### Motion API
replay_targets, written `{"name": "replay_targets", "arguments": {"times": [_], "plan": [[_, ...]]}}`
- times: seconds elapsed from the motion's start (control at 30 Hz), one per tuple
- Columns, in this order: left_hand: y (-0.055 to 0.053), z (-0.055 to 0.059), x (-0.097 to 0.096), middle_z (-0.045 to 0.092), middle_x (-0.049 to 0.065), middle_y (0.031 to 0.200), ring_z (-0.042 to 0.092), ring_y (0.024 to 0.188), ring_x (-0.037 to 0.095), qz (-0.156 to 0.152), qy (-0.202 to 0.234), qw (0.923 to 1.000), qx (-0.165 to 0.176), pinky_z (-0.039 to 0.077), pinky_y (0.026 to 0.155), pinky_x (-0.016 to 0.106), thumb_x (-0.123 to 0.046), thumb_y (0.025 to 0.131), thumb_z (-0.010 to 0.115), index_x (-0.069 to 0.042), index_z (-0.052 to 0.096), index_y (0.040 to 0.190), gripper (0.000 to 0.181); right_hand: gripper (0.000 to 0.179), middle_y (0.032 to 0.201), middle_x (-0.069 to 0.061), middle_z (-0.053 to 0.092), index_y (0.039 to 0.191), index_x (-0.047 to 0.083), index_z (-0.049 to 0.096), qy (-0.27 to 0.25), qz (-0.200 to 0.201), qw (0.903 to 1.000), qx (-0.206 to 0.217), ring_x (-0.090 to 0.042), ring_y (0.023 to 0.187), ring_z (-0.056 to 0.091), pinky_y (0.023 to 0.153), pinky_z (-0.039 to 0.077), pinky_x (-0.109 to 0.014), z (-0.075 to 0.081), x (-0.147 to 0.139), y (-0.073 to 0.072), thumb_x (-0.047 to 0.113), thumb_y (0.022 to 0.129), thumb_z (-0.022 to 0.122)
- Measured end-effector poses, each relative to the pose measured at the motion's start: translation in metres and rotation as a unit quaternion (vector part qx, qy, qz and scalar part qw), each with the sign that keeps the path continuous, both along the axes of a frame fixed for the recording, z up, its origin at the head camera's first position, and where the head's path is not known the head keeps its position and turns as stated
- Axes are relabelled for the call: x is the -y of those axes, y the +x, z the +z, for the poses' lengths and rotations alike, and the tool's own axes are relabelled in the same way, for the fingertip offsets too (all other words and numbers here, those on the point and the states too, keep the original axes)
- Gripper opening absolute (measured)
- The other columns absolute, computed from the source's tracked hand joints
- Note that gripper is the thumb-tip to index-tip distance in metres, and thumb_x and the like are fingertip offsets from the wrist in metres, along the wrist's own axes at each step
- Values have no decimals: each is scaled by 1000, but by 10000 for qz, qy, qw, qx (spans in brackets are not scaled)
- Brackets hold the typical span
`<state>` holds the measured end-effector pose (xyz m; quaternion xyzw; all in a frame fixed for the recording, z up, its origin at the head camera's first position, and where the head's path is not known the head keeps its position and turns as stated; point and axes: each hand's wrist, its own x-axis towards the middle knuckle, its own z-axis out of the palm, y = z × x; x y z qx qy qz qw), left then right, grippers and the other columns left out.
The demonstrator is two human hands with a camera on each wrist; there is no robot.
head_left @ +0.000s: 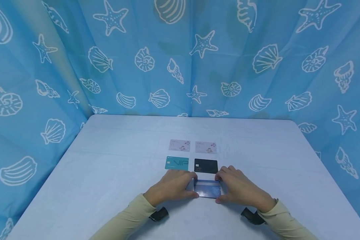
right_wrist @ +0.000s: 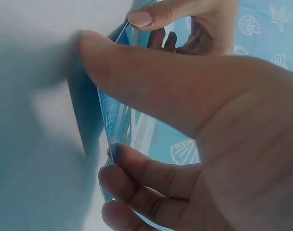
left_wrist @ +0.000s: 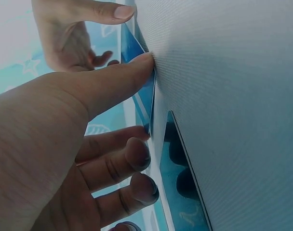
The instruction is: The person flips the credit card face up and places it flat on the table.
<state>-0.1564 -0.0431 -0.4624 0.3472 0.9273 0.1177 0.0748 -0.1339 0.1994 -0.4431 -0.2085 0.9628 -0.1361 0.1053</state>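
Observation:
A blue card (head_left: 208,190) with a lighter band along its far side lies low over the white table, between the two hands. My left hand (head_left: 175,185) grips its left end, thumb at the near edge and index finger at the far edge. At the right end my right hand (head_left: 235,186) holds it the same way. In the left wrist view the card (left_wrist: 144,98) stands edge-on by the thumb; the right wrist view shows the card (right_wrist: 108,108) partly behind the thumb. Just beyond the hands lie a teal VIP card (head_left: 176,163) and a black VIP card (head_left: 206,166).
Behind those, two pale pinkish cards (head_left: 179,145) lie side by side on the white table (head_left: 123,160). A blue curtain (head_left: 174,43) with white shells and starfish hangs at the table's back and sides. Dark wrist devices (head_left: 159,214) sit under both sleeves.

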Motion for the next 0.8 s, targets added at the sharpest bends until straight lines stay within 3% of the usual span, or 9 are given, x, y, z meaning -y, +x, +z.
{"name": "replay_targets", "arguments": {"times": [0.47, 0.8], "plan": [[0, 0, -1, 74, -7, 96, 52, 70, 5, 36, -30, 10000, 56, 34, 59, 21, -53, 87, 79, -17, 69, 131, 57, 61, 110, -1, 66, 113, 12, 70, 38, -123, 9999, -11, -20, 103, 53, 94, 48, -47, 11, -1, 3, 43, 67, 96], [-1, 4, -1, 51, -12, 70, 44, 61, 4, -67, 198, 9998, -4, 30, 53, 21, -56, 89, 76, -18, 68, 133, 59, 58, 108, -1, 67, 112, 13, 71, 42, -194, 9996, -189, -20, 103, 54, 92, 49, -47, 21, -2, 6, 42, 68, 95]]}}
